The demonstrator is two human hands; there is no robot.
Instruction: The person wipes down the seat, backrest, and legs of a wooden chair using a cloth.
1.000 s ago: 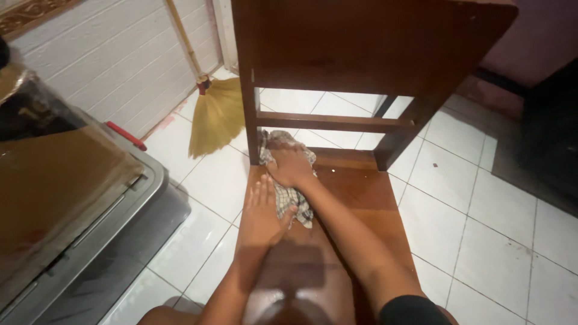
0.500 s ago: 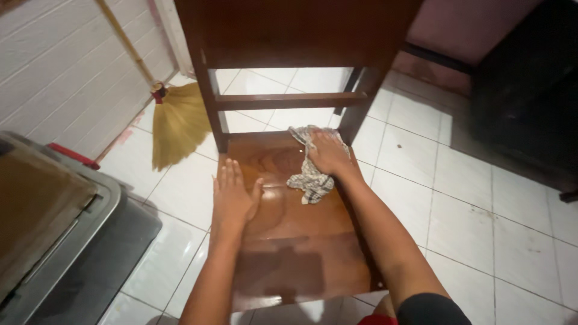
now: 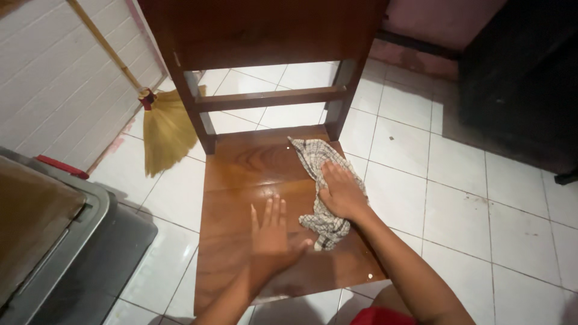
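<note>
A brown wooden chair (image 3: 241,174) stands in front of me, its glossy seat facing up. My right hand (image 3: 341,192) presses flat on a checked grey-and-white cloth (image 3: 317,180) lying on the right side of the seat. My left hand (image 3: 271,238) rests flat on the bare seat, fingers spread, just left of the cloth's near end. The chair's backrest (image 3: 265,30) and a crossbar (image 3: 271,98) rise at the top of the view.
A straw broom (image 3: 159,129) leans against the white wall at left. A grey bin with a brown lid (image 3: 48,229) stands at the lower left. White floor tiles (image 3: 481,198) surround the chair. Dark furniture (image 3: 530,78) fills the upper right.
My right hand has dragged the cloth from the seat's back toward the front right. My left hand has shifted toward the near middle of the seat. The view moved too.
</note>
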